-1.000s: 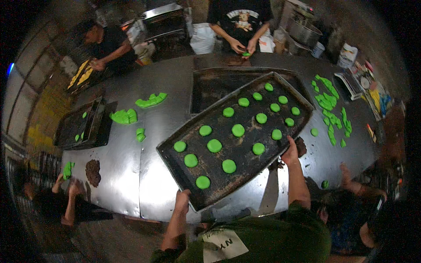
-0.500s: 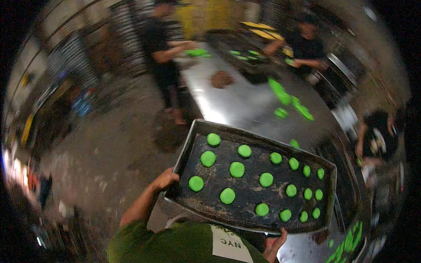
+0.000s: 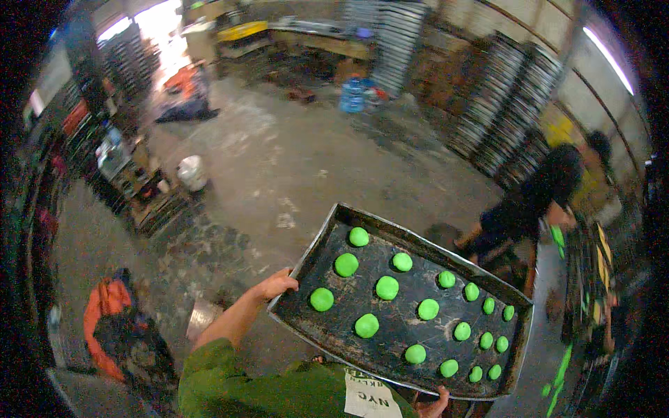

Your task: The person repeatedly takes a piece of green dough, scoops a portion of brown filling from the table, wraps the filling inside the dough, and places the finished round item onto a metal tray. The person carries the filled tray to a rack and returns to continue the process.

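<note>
Dark baking tray (image 3: 488,279) of green dough balls (image 3: 387,287) — left hand (image 3: 275,284) and right hand (image 3: 433,404) clasp opposite edges.

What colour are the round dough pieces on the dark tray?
Bright green; the dough pieces show best in the head view, on the dark tray.

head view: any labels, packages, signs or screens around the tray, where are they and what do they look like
White label: rectangular patch with dark print on the person's green shirt, bottom centre, just below the dark baking tray that the left hand and right hand hold.
Blue water jugs: rounded, on the floor at the far side, top centre.
No signs or screens can be made out.
</note>
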`<action>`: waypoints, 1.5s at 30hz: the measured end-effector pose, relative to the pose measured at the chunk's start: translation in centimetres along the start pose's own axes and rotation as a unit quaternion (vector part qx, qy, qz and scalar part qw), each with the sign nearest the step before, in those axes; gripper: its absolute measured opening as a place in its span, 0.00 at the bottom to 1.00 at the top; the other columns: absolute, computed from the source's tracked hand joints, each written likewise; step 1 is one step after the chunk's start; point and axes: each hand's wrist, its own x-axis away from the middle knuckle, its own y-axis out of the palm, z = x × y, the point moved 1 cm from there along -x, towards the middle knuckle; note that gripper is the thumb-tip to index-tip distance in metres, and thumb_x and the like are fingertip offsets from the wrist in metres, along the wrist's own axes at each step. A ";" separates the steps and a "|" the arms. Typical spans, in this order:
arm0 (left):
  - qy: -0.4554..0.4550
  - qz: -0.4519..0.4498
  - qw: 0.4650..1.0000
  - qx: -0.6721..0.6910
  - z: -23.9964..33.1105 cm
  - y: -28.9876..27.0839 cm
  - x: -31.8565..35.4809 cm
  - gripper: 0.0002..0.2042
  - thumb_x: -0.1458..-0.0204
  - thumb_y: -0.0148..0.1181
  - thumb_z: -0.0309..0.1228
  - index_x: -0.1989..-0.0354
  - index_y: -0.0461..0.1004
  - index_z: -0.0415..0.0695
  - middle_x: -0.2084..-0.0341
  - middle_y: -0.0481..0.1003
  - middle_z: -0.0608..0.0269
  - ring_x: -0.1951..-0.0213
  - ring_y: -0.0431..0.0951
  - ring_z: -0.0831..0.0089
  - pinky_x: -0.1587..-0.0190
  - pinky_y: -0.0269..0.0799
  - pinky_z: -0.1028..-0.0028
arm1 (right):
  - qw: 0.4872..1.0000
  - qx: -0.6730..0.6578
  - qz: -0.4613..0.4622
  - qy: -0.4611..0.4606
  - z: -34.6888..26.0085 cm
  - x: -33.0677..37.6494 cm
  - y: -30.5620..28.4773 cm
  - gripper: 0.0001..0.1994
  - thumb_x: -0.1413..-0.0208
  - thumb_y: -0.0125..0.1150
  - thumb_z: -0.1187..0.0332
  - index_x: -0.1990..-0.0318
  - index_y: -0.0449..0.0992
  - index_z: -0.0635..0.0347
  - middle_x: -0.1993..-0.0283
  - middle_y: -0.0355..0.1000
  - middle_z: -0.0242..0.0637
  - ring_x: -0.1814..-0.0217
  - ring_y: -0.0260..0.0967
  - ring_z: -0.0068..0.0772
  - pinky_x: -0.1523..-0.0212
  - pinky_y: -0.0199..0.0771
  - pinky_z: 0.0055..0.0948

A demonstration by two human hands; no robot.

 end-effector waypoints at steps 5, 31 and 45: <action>-0.030 0.094 0.989 0.106 -3.1 -5.4 5.4 0.19 0.56 0.57 0.29 0.53 0.72 0.35 0.61 0.76 0.57 0.58 0.73 0.68 0.52 0.69 0.68 | 0.998 -0.009 -0.068 -0.003 -10.8 -3.9 14.1 0.23 0.41 0.52 0.51 0.45 0.69 0.57 0.58 0.72 0.39 0.61 0.66 0.38 0.57 0.67 0.46; -0.091 0.535 0.754 0.370 -9.6 -72.8 -17.6 0.17 0.57 0.58 0.34 0.59 0.74 0.38 0.70 0.76 0.62 0.66 0.74 0.70 0.58 0.69 0.71 | 0.922 0.049 -0.381 0.042 -28.3 -20.6 134.1 0.16 0.53 0.56 0.64 0.57 0.73 0.61 0.55 0.75 0.42 0.54 0.72 0.44 0.48 0.72 0.44; -0.050 0.597 0.680 0.423 -8.5 -122.7 -36.5 0.27 0.60 0.58 0.32 0.47 0.70 0.36 0.61 0.75 0.62 0.60 0.73 0.70 0.53 0.67 0.74 | 0.839 0.071 -0.538 -0.035 -28.0 -22.6 197.9 0.20 0.53 0.60 0.57 0.54 0.70 0.54 0.56 0.71 0.37 0.52 0.69 0.42 0.49 0.71 0.46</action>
